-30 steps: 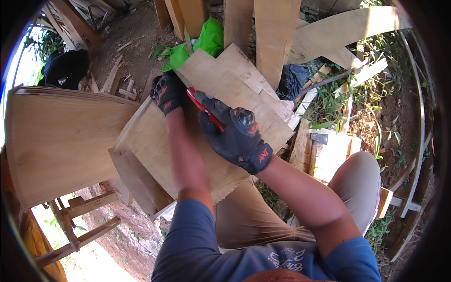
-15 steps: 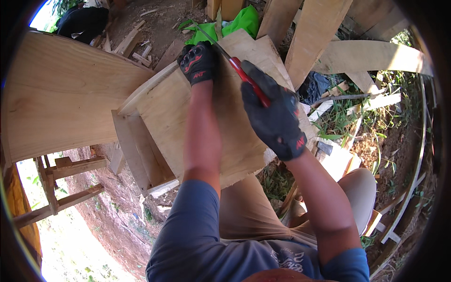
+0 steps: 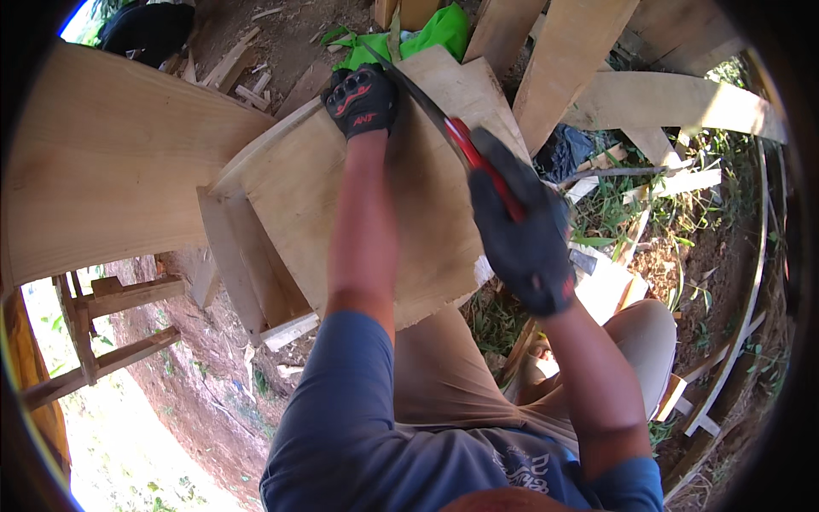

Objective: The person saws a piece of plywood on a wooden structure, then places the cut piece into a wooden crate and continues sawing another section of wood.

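A light wooden box (image 3: pixel 435 247) with a broad plywood face and an opening at its left side rests before me over my legs. At its far edge, my gloved left hand (image 3: pixel 362 101) is closed on the wood. My gloved right hand (image 3: pixel 525 230) grips the red handle of a handsaw (image 3: pixel 424 101). The saw's dark blade slants to the far left and passes just right of my left hand, by the far edge of the box. The glove hides part of the handle. Whether the teeth are in the wood cannot be made out.
A large plywood panel (image 3: pixel 111 162) stands left of the box, above a wooden frame (image 3: pixel 128 299). Green cloth (image 3: pixel 439 34) lies beyond it. Boards (image 3: pixel 572 68) lean at the far right. A black plastic bag (image 3: pixel 563 154), wood scraps and grass are on the right.
My right hand has drawn the saw back toward me and to the right, so more of the blade lies across the box. My left hand keeps its hold on the edge.
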Motion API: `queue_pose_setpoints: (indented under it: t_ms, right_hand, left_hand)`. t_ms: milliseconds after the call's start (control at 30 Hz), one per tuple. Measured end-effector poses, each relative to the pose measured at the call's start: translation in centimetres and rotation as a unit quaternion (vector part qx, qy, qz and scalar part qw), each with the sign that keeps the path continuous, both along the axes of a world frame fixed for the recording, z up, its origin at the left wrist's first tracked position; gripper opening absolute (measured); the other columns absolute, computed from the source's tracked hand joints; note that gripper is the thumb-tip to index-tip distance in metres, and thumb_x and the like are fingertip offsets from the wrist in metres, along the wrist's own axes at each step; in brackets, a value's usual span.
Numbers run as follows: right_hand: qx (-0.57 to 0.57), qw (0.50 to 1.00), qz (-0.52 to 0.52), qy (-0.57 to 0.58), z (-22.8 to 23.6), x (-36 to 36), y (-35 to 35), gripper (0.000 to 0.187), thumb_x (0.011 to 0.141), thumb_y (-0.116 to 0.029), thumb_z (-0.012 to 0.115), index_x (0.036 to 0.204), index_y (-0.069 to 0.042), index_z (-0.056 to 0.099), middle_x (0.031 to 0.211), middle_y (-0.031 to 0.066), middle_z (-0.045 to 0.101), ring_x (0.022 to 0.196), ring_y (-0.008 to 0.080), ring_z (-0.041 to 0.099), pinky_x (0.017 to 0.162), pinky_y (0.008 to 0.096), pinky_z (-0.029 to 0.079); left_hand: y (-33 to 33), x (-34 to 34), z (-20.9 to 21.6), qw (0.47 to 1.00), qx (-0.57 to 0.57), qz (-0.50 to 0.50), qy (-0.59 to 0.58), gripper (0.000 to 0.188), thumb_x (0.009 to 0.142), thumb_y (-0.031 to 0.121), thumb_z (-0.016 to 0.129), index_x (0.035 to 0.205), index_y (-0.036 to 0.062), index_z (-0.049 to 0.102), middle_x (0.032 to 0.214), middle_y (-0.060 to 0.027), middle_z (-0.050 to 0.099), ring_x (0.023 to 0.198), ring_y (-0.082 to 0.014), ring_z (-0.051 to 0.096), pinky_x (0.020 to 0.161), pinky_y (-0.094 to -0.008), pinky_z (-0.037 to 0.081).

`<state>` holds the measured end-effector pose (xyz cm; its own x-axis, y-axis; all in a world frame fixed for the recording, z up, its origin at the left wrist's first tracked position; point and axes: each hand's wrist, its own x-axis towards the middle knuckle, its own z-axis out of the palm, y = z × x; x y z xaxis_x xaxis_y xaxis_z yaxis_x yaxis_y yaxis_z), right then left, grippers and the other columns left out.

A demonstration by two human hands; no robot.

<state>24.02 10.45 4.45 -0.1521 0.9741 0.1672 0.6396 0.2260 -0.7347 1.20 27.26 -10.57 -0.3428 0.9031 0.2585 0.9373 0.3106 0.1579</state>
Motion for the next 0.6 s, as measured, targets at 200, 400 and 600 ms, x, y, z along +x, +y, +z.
queue_pose_setpoints:
  t_ms: [200, 400, 600]
  right_hand:
    - [0.045, 0.998, 0.045, 0.008, 3.1, 3.6, -4.4, 0.043, 0.101, -0.014, 0.071, 0.144, -0.009, 0.069, 0.123, 0.0207, 0.079, 0.102, 0.039, 0.08, 0.083, 0.0439, 0.063]
    - [0.037, 0.998, 0.011, 0.055, -2.4, -1.7, 2.5, 0.038, 0.101, -0.022, 0.069, 0.138, -0.012, 0.072, 0.114, 0.0204, 0.079, 0.1, 0.0431, 0.075, 0.089, 0.0491, 0.059]
    - [0.023, 0.999, -0.024, 0.041, -1.9, -1.7, 0.4, 0.04, 0.102, -0.023, 0.07, 0.137, -0.006, 0.071, 0.109, 0.0223, 0.079, 0.09, 0.0417, 0.077, 0.083, 0.0485, 0.06]
  left_hand:
    - [-0.6, -1.4, 0.1, 0.999, 0.017, 0.026, -0.013, 0.033, 0.102, 0.031, 0.055, 0.105, 0.0131, 0.083, 0.11, -0.019, 0.078, 0.112, -0.0394, 0.073, 0.092, -0.0543, 0.058]
    - [0.7, -0.4, -0.2, 0.998, 0.028, 0.033, -0.036, 0.035, 0.102, 0.033, 0.054, 0.096, 0.0122, 0.082, 0.104, -0.0142, 0.082, 0.109, -0.0355, 0.074, 0.089, -0.0557, 0.057]
    - [-0.3, -0.1, -0.8, 0.999, 0.045, 0.024, -0.019, 0.038, 0.102, 0.035, 0.052, 0.1, 0.0131, 0.083, 0.113, -0.0177, 0.08, 0.114, -0.0381, 0.072, 0.092, -0.0573, 0.056]
